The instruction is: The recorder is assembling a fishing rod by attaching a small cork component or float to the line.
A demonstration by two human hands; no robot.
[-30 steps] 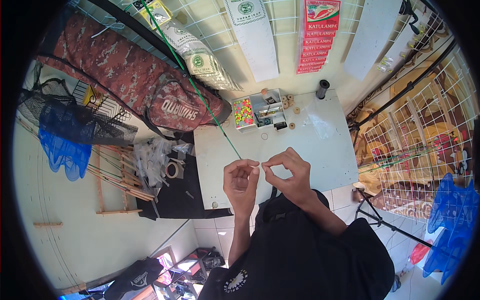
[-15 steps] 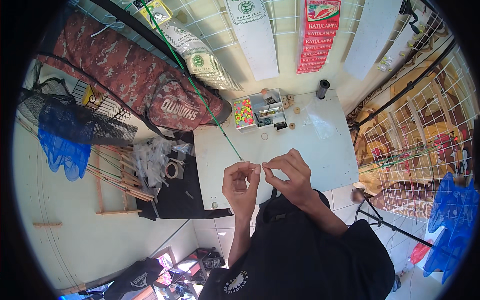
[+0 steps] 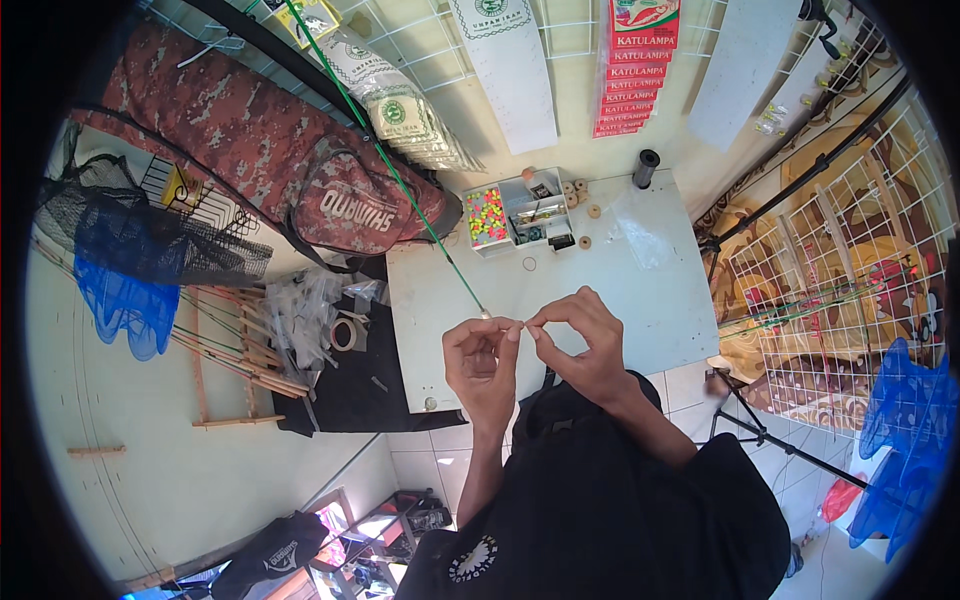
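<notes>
My left hand point(image 3: 482, 362) is closed in a pinch, thumb against index finger, above the front of the white table point(image 3: 625, 320). Just right of it, my right hand point(image 3: 588, 348) pinches with thumb and index finger, and the two sets of fingertips nearly meet. Whatever is between them is too small and thin to make out. A slim green rod point(image 3: 412, 208) slants down from the upper left, and its pale end reaches the left hand's fingers; whether those fingers grip it I cannot tell.
At the table's back stands a white divided box point(image 3: 510, 250) with bright beads and small parts. Cork-coloured rings point(image 3: 586, 242), a black spool point(image 3: 647, 168) and a clear plastic bag point(image 3: 640, 232) lie nearby. A camouflage rod bag point(image 3: 255, 150) leans at left; a tripod point(image 3: 760, 432) stands right.
Both hands keep their pinch close together, with only slight finger movement. The view has shifted a little, and the rod's pale end now shows more clearly.
</notes>
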